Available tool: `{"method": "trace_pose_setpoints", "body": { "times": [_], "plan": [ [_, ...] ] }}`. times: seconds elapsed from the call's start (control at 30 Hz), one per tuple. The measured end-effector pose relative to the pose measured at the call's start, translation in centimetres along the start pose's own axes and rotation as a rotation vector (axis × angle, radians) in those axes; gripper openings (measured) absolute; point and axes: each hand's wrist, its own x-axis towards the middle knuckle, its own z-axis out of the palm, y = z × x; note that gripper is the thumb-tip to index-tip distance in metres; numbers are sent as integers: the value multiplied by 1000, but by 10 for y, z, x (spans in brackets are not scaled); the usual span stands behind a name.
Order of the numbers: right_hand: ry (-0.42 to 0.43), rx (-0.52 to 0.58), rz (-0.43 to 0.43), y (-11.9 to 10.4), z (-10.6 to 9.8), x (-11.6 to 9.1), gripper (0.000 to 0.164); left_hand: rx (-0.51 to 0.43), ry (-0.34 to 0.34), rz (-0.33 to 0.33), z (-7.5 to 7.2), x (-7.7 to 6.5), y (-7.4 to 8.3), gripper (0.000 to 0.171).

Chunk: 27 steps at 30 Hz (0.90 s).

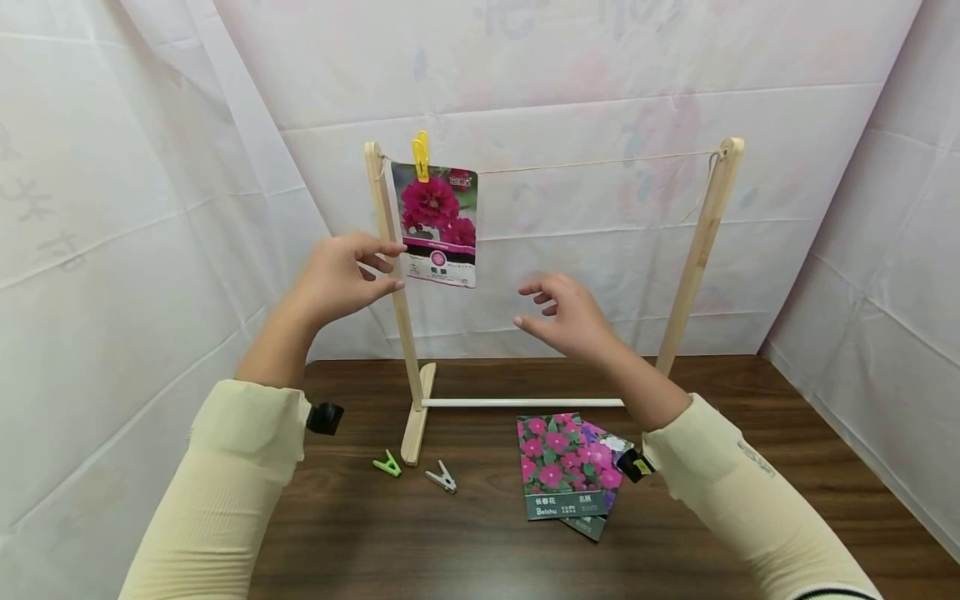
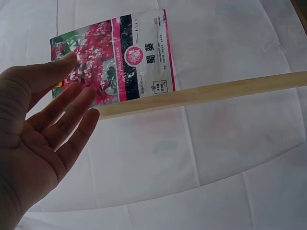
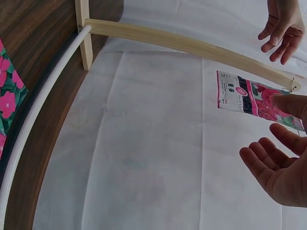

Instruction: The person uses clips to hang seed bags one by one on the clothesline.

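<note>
Nearest my head camera, a pink-flower seed packet point(image 1: 553, 457) is lying on a dark wooden table point(image 1: 480, 558), overlapping a second packet point(image 1: 583, 527), while a green clip point(image 1: 387, 463) and a grey clip point(image 1: 444, 478) are resting to their left; a low-passing sleeve point(image 1: 712, 446), I am judging, could be sweeping the packets askew. Above them, the left hand point(image 1: 339, 275) is hovering at the left edge of a hollyhock packet point(image 1: 437, 218), fingers loosely bent, thumb parted, gripping nothing; the right hand point(image 1: 572, 315) is hanging well to the packet's right, likewise half-spread and holding nothing. The hollyhock packet is dangling between them from a string point(image 1: 600, 163), one yellow clip point(image 1: 422, 157) biting left of its top middle. With that single off-centre hold, I am worrying that a bumped edge could be twisting it loose. A hard tug on the string could be tipping the wooden frame point(image 1: 703, 250), behind which pale cloth point(image 1: 570, 58) is hanging.
</note>
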Motion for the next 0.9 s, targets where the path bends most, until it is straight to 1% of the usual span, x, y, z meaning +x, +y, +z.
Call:
{"method": "trace_pose_setpoints", "body": {
  "times": [0.2,0.4,0.67,0.9],
  "plan": [
    [18,11,-10,3,0,-10,37,-2,0,40,8,-6,-6,38],
    [52,25,-23,11,-1,-18,36,-26,13,93,15,-12,-11,38],
    [65,52,5,15,-5,-30,35,-44,41,135,23,-20,-17,37],
    [90,71,12,25,-7,-43,35,-61,43,166,34,-27,-17,38]
  ]
}}
